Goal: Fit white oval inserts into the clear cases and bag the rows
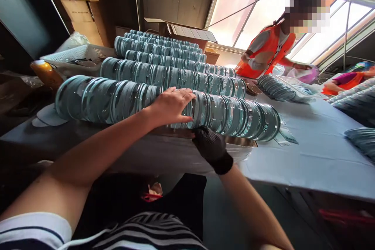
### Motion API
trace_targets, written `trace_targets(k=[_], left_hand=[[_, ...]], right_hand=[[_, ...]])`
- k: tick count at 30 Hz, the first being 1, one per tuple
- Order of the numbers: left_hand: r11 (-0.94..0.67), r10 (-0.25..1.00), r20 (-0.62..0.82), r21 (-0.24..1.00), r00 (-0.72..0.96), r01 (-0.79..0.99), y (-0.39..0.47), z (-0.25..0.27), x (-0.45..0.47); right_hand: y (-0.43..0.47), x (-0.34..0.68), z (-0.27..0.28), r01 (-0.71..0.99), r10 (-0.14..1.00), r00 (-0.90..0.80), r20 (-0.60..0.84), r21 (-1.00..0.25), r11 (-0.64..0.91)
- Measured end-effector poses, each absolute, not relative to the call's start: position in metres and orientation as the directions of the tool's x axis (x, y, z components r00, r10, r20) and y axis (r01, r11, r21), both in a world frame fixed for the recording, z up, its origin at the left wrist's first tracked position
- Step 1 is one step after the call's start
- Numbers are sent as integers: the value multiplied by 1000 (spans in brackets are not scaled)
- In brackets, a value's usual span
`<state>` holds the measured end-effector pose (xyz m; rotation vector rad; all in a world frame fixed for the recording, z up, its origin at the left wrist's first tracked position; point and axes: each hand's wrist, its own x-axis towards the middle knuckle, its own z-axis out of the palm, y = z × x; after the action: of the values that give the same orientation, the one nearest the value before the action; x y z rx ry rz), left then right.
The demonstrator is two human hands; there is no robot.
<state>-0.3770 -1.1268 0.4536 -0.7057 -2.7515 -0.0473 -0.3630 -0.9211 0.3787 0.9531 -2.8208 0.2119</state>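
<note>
A long row of clear round plastic pieces, like lids or shallow containers set on edge point(231, 115), lies across the table in front of me. My left hand point(171, 105), bare, rests over the middle of this row with its fingers stretched out and its thumb apart. Just below and to the right, my right hand point(209, 144) wears a black glove. Its fingers are curled at the lower front side of the row, and what they hold, if anything, is hidden. Cardboard point(241, 141) shows under the row's right part.
Behind are more rows of clear pieces point(172, 78). A white basket point(70, 55) and an orange bottle point(45, 72) stand left. A person in an orange vest point(268, 52) is across the table point(307, 152); stacked pieces point(275, 88) lie near them. Another person's orange sleeve point(347, 82) shows right.
</note>
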Motion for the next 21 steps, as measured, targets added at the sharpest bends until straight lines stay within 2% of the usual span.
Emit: trace_targets(k=[3,5,7,8,9,10,11,13,16,21], left_hand=[[881,463,290,-48,-837,471,-1132,457,-374],[887,454,278,-57,-846,458,-1131,461,-373],[889,452,279,-60,-847,455,-1125,467,-375],[885,458,287,-59,-841,461,-1119,469,-377],[879,469,297,-61,-832,474,-1111,470,-380],[871,483,303,-66,-821,488,-1103,471,-383],[863,498,300,-76,-814,500,-1095,470,-387],[852,520,275,-103,-808,513,-1082,466,-393],[835,550,278,-150,-788,529,-1075,458,-394],[830,557,348,-209,-754,517,-1084,451,-385]], right_hand=[[-920,-344,344,-628,-619,-776,122,-53,777],[-907,-349,353,-653,-638,-754,157,-74,754],[-887,-369,385,-610,-556,-772,309,-109,785],[-877,-384,407,-545,-451,-790,415,-141,826],[-870,-402,429,-492,-390,-801,455,-128,861],[-867,-423,450,-489,-423,-808,411,-67,870],[-867,-445,468,-497,-479,-831,284,9,868],[-877,-487,493,-579,-578,-812,80,19,815],[-903,-529,505,-691,-692,-715,-104,-51,721],[-924,-540,502,-676,-722,-649,-239,-255,691]])
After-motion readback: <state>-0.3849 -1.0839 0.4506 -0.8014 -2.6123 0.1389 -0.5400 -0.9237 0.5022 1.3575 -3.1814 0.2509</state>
